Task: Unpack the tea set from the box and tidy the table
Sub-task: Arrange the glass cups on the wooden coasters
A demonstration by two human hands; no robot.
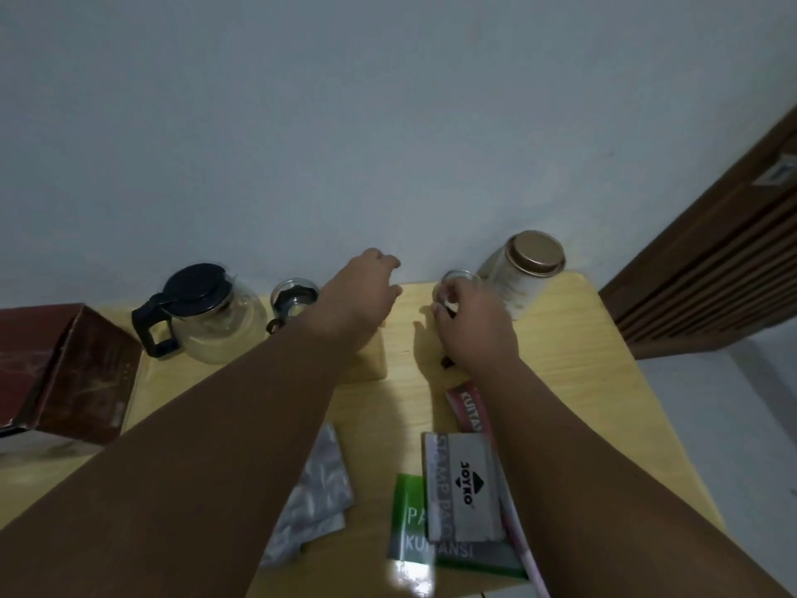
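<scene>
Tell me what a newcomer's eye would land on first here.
Two bare arms reach across the wooden table: the right hand grips a small glass cup near the back edge, and the left hand hovers beside it. At back left stands a glass teapot with a black lid and handle, next to a dark red box. At back right stands a glass jar with a bronze lid.

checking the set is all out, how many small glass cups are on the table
2. One cup stands right of the teapot; the other cup is beside the jar, held by the right hand. More may hide behind the left hand.
</scene>
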